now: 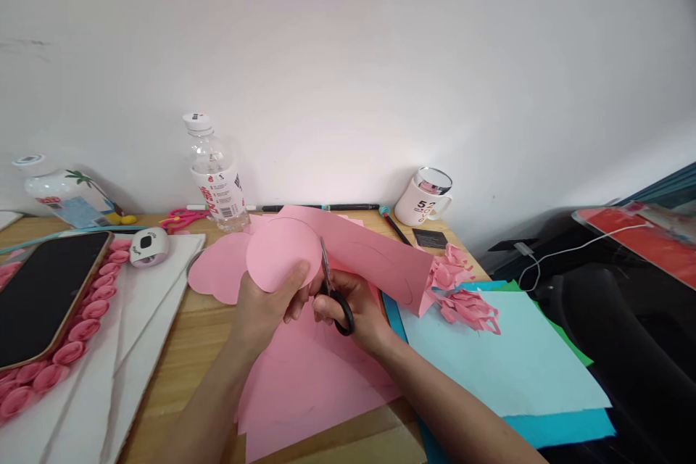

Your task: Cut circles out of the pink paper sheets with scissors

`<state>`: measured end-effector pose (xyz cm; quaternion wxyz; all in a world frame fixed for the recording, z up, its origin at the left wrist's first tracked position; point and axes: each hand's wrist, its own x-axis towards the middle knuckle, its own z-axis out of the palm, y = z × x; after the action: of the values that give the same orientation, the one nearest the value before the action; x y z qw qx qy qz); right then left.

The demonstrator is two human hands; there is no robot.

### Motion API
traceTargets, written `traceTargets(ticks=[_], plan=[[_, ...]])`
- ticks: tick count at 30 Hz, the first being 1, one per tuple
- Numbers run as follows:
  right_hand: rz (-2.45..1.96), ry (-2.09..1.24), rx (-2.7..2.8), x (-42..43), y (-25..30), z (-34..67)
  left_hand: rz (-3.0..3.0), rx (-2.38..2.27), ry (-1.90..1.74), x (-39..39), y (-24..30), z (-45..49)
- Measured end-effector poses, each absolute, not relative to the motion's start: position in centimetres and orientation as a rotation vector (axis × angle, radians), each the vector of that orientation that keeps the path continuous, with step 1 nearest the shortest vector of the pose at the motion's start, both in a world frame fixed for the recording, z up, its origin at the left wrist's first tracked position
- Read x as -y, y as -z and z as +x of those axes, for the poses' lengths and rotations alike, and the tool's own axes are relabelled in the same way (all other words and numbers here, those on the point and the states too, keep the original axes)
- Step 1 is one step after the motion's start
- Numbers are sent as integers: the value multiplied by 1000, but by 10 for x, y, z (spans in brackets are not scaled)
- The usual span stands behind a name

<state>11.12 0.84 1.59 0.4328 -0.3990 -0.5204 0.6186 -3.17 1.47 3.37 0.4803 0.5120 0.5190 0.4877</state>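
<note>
Two bare forearms (217,384) reach up from the bottom edge. At the frame's centre, the left hand (275,301) pinches a round pink paper disc (280,250); the right hand (356,308) grips black-handled metal scissors (344,317), blades at the disc's right edge, above flat pink paper sheets (326,384).

You have passage along the wooden tabletop (188,349) between the white board (130,326) and pink sheets (315,391). An upright bottle (217,192) obstructs your reach at back left, a mug (421,199) at back right; the wall (337,87) stops you behind both.
</note>
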Motion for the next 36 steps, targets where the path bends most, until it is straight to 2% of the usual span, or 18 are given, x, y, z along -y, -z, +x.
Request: traceTargets(ticks=[17, 36], plan=[[-933, -1389, 1413, -14, -4, 118, 1167, -1407, -1173, -10, -41, -31], [-924, -1434, 1420, -14, 7, 121, 1186, -1448, -1153, -9, -47, -33]])
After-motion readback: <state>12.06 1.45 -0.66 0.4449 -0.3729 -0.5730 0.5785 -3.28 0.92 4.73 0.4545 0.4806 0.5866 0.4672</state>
